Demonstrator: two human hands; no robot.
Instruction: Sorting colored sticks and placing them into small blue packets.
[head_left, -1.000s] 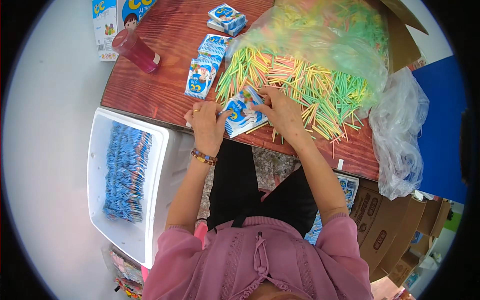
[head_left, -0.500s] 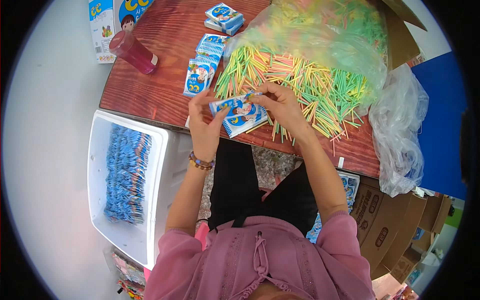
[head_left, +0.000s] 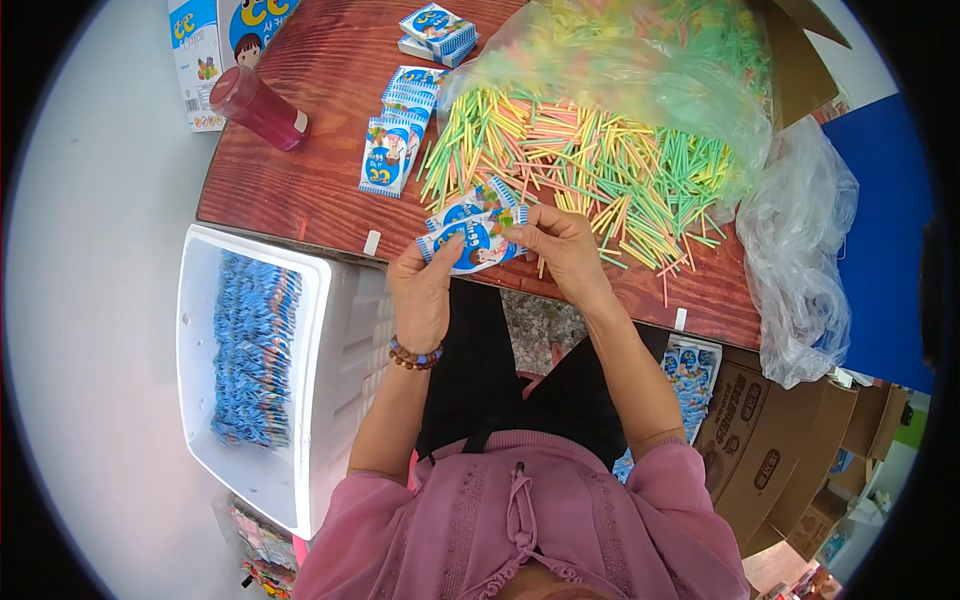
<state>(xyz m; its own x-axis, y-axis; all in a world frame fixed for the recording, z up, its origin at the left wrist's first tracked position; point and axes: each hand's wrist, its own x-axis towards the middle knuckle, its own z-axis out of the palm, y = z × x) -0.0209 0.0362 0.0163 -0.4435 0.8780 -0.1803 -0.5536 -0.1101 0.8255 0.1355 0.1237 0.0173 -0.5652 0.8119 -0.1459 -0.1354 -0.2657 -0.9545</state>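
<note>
A small blue-and-white packet (head_left: 478, 243) is pinched between my two hands at the table's near edge. My left hand (head_left: 420, 300) grips its left end, thumb on top. My right hand (head_left: 568, 252) holds the right end between thumb and fingers. Just behind it, a second blue-and-white packet (head_left: 462, 211) shows partly; whether it is held or lies on the table, I cannot tell. Beyond my hands spreads a heap of thin yellow, green and pink sticks (head_left: 580, 150), coming out of a clear plastic bag (head_left: 600, 75). Left of the heap, several similar packets (head_left: 385, 158) lie overlapping in a row.
Small boxes (head_left: 437, 32) and a pink-red jar (head_left: 260, 108) are on the wooden table (head_left: 280, 190). At the left stands a white bin (head_left: 322, 330) with rows of packets (head_left: 255, 350). Crumpled plastic (head_left: 800, 250) hangs over the right edge, above a cardboard box (head_left: 745, 430).
Both hands have come nearer my body with the packet. My left fingers, spread before, have closed on its left end. The other packet now shows behind the held one instead of in front.
</note>
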